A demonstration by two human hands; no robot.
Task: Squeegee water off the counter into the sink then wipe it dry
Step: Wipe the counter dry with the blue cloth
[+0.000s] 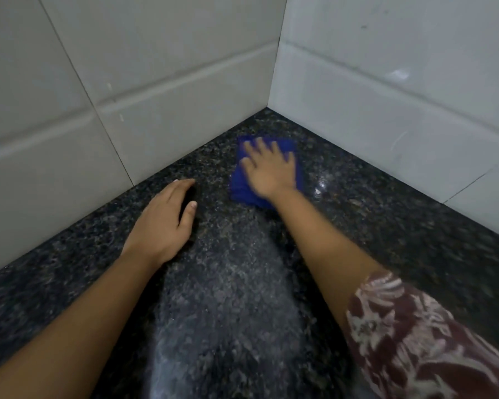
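Observation:
A folded blue cloth [239,185] lies flat on the dark speckled granite counter [228,283] near the back corner. My right hand [268,168] presses down on it, palm flat and fingers spread, blurred by motion. My left hand [164,220] rests palm down on the bare counter to the left of the cloth, fingers together, holding nothing. A small wet glint [320,187] shows on the counter just right of the cloth. No squeegee or sink is in view.
White tiled walls meet in a corner behind the cloth: the left wall [127,82] and the right wall [401,96]. A patterned maroon sleeve [415,341] covers my right upper arm at the lower right.

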